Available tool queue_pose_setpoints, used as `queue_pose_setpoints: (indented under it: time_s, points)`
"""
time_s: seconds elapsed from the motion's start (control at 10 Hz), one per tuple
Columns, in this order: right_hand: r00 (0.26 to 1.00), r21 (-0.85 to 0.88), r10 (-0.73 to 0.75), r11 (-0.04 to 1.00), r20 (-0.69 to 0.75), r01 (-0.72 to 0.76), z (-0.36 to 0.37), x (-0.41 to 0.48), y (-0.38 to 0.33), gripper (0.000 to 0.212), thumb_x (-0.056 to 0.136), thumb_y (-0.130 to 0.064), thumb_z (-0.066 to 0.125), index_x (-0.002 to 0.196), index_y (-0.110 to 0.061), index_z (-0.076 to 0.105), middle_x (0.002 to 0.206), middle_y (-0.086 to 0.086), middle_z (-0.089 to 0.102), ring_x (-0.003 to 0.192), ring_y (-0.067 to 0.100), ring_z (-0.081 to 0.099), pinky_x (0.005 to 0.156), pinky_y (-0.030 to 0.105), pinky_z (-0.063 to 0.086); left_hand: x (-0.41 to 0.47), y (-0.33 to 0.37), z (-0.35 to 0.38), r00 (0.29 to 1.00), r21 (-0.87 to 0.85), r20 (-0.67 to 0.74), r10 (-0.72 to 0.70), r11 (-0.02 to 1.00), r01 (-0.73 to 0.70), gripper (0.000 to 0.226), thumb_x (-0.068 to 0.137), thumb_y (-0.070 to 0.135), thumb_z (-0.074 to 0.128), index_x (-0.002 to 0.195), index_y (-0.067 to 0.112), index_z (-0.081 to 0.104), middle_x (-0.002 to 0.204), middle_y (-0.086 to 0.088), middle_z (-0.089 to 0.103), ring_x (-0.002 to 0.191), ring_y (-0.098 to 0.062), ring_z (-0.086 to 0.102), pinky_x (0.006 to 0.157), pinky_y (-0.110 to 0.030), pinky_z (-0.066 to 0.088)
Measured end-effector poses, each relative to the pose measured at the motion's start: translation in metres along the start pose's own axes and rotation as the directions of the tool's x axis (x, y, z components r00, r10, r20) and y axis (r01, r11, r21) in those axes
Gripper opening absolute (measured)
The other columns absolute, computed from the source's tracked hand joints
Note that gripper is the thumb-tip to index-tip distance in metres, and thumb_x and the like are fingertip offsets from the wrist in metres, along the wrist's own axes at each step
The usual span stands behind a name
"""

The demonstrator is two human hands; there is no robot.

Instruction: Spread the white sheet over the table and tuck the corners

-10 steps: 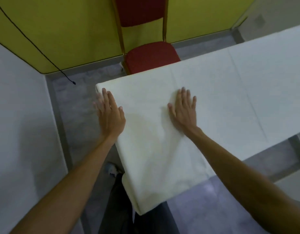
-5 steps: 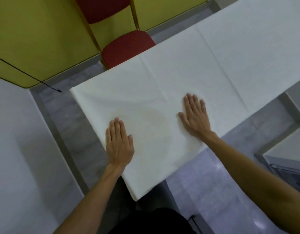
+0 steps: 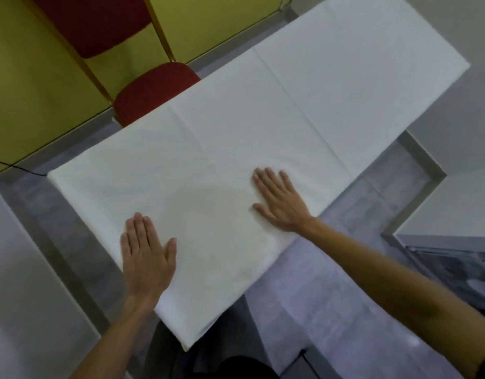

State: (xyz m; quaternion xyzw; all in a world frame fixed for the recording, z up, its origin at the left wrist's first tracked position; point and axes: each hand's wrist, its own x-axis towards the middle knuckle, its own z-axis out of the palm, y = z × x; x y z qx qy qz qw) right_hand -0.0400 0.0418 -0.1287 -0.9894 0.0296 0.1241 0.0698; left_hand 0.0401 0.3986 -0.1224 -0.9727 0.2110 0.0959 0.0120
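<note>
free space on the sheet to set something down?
Most of the sheet is bare: the stretch between the left hand and right hand, and the long run beyond the right hand to the far end. The only occupied spots are under the two flat palms, near the closest corner.

From my remote seat, I find no writing, label, brand, number or sign that can be read anywhere in the head view; every surface before me is plain and unmarked.
</note>
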Motion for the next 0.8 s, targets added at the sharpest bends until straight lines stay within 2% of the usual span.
queue_pose_setpoints:
  time_s: [0.1,0.2,0.4,0.5,0.6,0.7,0.8]
  points:
    - [0.968,0.049,0.249,0.967,0.003,-0.249,-0.025,0.007,0.098,0.08,0.099,-0.068,0.007,0.162,-0.017,0.005,0.17,0.003,0.003,0.157,0.022,0.001,0.126,0.048,0.0,0.001,0.002,-0.001,1.0,0.001,-0.018,-0.001,1.0,0.001,0.079,0.099,0.049,0.023,0.152,-0.008,0.009,0.16,-0.028,0.012,0.149,-0.04,0.013,0.121,-0.052,0.015]
    - [0.914,0.059,0.404,0.913,0.031,-0.405,-0.034,0.007,0.138,0.082,0.099,-0.067,0.01,0.161,-0.014,-0.001,0.17,0.004,-0.004,0.156,0.022,-0.005,0.126,0.047,-0.005,0.001,0.004,-0.001,1.0,-0.007,-0.026,0.007,1.0,-0.007,0.079,0.1,0.049,0.023,0.152,-0.009,0.01,0.16,-0.028,0.013,0.149,-0.041,0.015,0.121,-0.052,0.015]
    - [0.903,0.087,0.422,0.899,0.084,-0.429,-0.041,0.012,0.104,0.085,0.101,-0.066,0.016,0.16,-0.007,0.0,0.169,0.01,-0.004,0.156,0.026,-0.005,0.126,0.05,-0.005,0.001,0.002,-0.008,0.998,-0.074,0.063,-0.017,0.997,0.022,0.084,0.097,0.055,0.027,0.152,-0.006,0.012,0.161,-0.024,0.015,0.149,-0.037,0.015,0.122,-0.05,0.015]
    - [0.922,0.093,0.373,0.919,0.106,-0.383,-0.052,0.017,0.068,0.084,0.101,-0.064,0.017,0.16,-0.007,0.001,0.17,0.01,-0.002,0.156,0.025,-0.005,0.126,0.048,-0.006,0.003,-0.001,-0.02,0.993,-0.126,0.12,-0.02,0.991,0.035,0.087,0.095,0.056,0.037,0.153,-0.004,0.012,0.162,-0.021,0.013,0.151,-0.034,0.012,0.123,-0.047,0.01]
    - [0.921,0.169,0.366,0.908,0.132,-0.384,-0.073,0.024,0.028,0.083,0.102,-0.064,0.019,0.16,-0.007,0.003,0.17,0.009,-0.001,0.156,0.025,-0.004,0.126,0.046,-0.005,0.012,0.0,-0.043,0.971,-0.157,0.236,0.033,0.988,0.005,0.088,0.096,0.055,0.044,0.154,-0.001,0.01,0.163,-0.019,0.009,0.152,-0.033,0.006,0.124,-0.046,0.005]
    - [0.93,0.274,0.355,0.889,0.094,-0.367,-0.118,0.04,0.004,0.083,0.102,-0.065,0.02,0.16,-0.006,0.008,0.169,0.011,0.004,0.156,0.027,0.0,0.126,0.049,0.001,0.055,0.01,-0.082,0.93,-0.21,0.327,0.169,0.972,-0.103,0.088,0.097,0.06,0.036,0.156,0.003,0.003,0.165,-0.013,-0.001,0.153,-0.028,-0.002,0.124,-0.042,0.002]
    - [0.951,0.25,0.304,0.918,0.052,-0.307,-0.172,0.05,0.003,0.083,0.101,-0.066,0.019,0.157,-0.005,0.019,0.167,0.012,0.018,0.154,0.028,0.013,0.124,0.053,0.011,0.105,0.02,-0.141,0.907,-0.26,0.318,0.277,0.945,-0.197,0.09,0.096,0.063,0.037,0.156,0.006,0.004,0.166,-0.009,-0.002,0.153,-0.024,-0.003,0.123,-0.042,0.004]
